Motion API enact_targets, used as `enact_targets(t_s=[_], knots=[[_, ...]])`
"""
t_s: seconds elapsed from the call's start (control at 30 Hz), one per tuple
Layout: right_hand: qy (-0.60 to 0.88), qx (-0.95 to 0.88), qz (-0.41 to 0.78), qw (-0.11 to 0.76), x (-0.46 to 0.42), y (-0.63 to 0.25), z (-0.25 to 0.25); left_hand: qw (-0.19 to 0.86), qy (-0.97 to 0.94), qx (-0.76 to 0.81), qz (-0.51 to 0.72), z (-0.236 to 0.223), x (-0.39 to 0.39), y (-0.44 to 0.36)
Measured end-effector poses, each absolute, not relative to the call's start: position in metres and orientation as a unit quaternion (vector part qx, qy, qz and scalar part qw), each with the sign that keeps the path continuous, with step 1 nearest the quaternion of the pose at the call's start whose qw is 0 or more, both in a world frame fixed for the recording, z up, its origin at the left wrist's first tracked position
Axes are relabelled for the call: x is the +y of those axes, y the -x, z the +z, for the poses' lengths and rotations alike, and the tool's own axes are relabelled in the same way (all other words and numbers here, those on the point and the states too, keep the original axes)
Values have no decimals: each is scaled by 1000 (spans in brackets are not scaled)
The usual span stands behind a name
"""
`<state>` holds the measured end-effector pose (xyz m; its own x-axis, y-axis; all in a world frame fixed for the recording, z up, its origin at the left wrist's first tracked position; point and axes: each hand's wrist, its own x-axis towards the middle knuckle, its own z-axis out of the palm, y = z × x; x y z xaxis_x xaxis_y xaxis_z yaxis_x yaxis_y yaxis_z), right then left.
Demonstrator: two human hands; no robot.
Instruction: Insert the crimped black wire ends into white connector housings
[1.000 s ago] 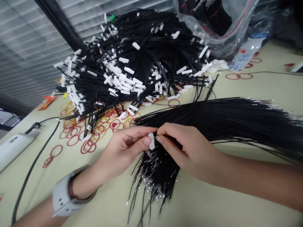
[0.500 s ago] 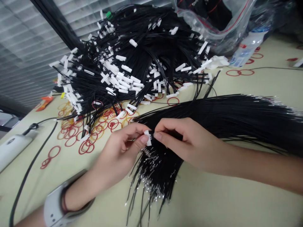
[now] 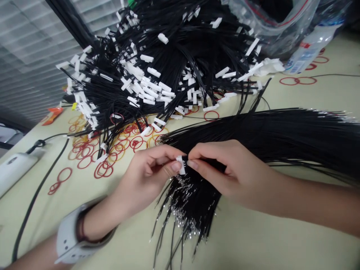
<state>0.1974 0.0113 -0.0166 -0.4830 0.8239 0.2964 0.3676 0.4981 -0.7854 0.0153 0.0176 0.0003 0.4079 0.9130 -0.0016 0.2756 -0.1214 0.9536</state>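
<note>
White plastic connector housing [image 3: 182,165] stands upright between the two hands, just below the middle of the frame. The left hand [image 3: 149,176] grips it, thumb pressed to its near face and fingers curled behind. The right hand [image 3: 222,168] is closed as well, its fingertips [image 3: 194,164] pinching black wires against the housing's edge. Those black wires [image 3: 253,131] spread beneath both hands: one long sweep runs off the right edge of the frame, and another spray drops toward the bottom, where silver crimped terminals [image 3: 182,215] glint at the tips.

Above the hands, filling the upper middle of the frame, a heap of wires with white connectors [image 3: 157,75] lies on the pale green desk [image 3: 253,232]. Red and amber rubber bands [image 3: 84,152] are scattered along its lower left edge. At upper right, a clear zip bag [image 3: 270,26] holds more dark wires, with a plastic water bottle [image 3: 312,48] beside it. A white watch [image 3: 69,236] circles the left wrist at lower left, near a white power strip [image 3: 14,168] and its black cable [image 3: 33,202]. Window blinds [image 3: 33,52] fill the upper left.
</note>
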Motion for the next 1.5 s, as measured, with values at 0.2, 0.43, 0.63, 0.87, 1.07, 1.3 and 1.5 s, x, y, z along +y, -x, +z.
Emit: enact_targets(t_s=[0.2,0.43,0.63,0.87,1.07,1.3,1.5], knots=[[376,-802,319,337,9,-198,-20,500,-671,446,318,0,12,-16],[367,-807,313,340,10,-198,-21,525,-668,431,304,-1,21,-14],[439,-766,363,297,17,-200,-5,515,-674,444,289,6,22,-18],[451,-749,403,271,21,-202,4,506,-691,447,257,6,19,-18],[430,-694,520,251,26,-203,1,495,-712,434,243,6,17,-19],[389,-732,506,240,29,-209,3,516,-690,438,256,7,16,-20],[396,-736,499,231,33,-210,2,545,-661,449,253,6,20,-19]])
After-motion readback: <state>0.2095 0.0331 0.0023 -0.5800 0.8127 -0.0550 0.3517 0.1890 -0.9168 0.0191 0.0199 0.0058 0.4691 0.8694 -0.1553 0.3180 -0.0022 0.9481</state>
